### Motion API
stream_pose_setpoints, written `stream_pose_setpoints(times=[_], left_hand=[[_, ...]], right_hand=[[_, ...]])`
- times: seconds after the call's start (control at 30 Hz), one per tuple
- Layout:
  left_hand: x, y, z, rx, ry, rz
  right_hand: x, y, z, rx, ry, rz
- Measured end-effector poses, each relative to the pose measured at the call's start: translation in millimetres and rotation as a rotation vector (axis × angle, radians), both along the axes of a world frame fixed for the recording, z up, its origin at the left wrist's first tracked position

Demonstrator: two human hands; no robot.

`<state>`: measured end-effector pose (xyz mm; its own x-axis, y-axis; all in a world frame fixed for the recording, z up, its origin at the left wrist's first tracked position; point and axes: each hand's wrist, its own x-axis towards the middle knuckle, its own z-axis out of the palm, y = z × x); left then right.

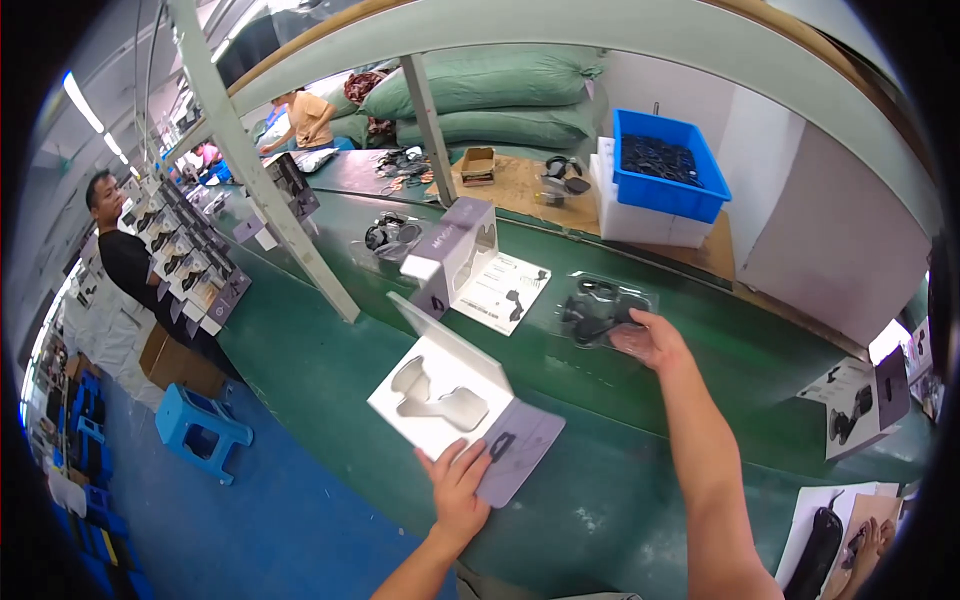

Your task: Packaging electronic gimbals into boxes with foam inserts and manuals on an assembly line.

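An open white and purple box lies before me with its lid raised. Its white insert has shaped hollows with nothing in them. My left hand rests spread fingers on the box's near edge, beside the purple flap. To the right, a clear plastic blister tray holding black parts is pinched at its near right corner by my right hand. The fingers beneath that corner are partly hidden. Behind the first box, another open purple box stands with a printed white panel folded out.
Another packed tray sits farther left on the green bench. A metal post rises there. At the back stands a blue bin of black parts. A person stands left, near a blue stool. Someone's hand shows lower right.
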<state>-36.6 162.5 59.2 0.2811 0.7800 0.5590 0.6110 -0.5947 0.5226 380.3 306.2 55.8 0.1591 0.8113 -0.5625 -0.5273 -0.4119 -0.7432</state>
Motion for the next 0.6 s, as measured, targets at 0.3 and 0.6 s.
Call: stream_pose_setpoints(times=[0.3, 0.6], left_hand=[[200, 23, 10, -0.029, -0.034, -0.409], [313, 8, 13, -0.072, 0.150, -0.472]], right_hand=[[185, -243, 3, 0.120, 0.134, -0.144], [150, -276, 15, 0.239, 0.174, -0.251]])
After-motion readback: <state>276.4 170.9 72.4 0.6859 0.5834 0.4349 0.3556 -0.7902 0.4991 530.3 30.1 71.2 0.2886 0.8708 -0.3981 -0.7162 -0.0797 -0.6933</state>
